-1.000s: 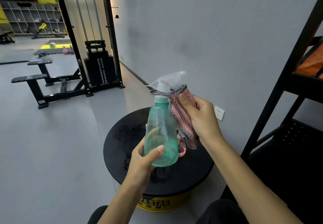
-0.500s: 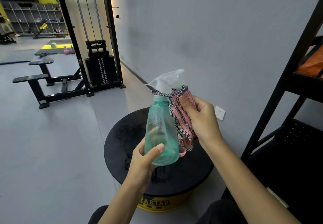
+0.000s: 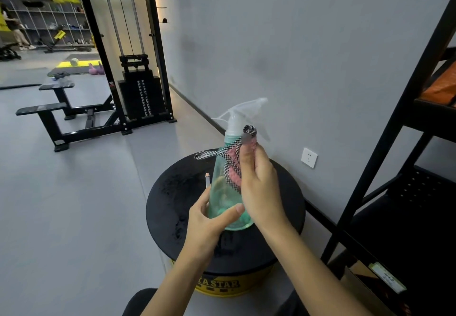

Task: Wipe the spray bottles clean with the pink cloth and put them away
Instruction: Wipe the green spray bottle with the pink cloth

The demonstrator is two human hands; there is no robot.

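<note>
Head view: L hand [image 3: 204, 220] is wrapped round the lower body of the teal spray bottle [image 3: 219, 180], thumb across the front and fingers curled behind. R hand [image 3: 259, 188] pinches the pink cloth [image 3: 234, 171] w/ checked trim, bunched, against the bottle's shoulder. The bottle is held roughly upright, nozzle up, above the round black stand [image 3: 167, 207], near the grey wall [image 3: 296, 56].

A: Right hand [image 3: 259, 192] covers the green spray bottle's [image 3: 223, 192] right side. The pink cloth [image 3: 234, 170] is partly hidden under the thumb, and its top loop is blurred.

B: Left hand's [image 3: 204, 220] fingers are hidden behind the bottle; one tip shows. The yellow drum's [image 3: 222, 288] lettering starts behind the forearm. The black rack [image 3: 407, 229] is cut by the right edge.
</note>
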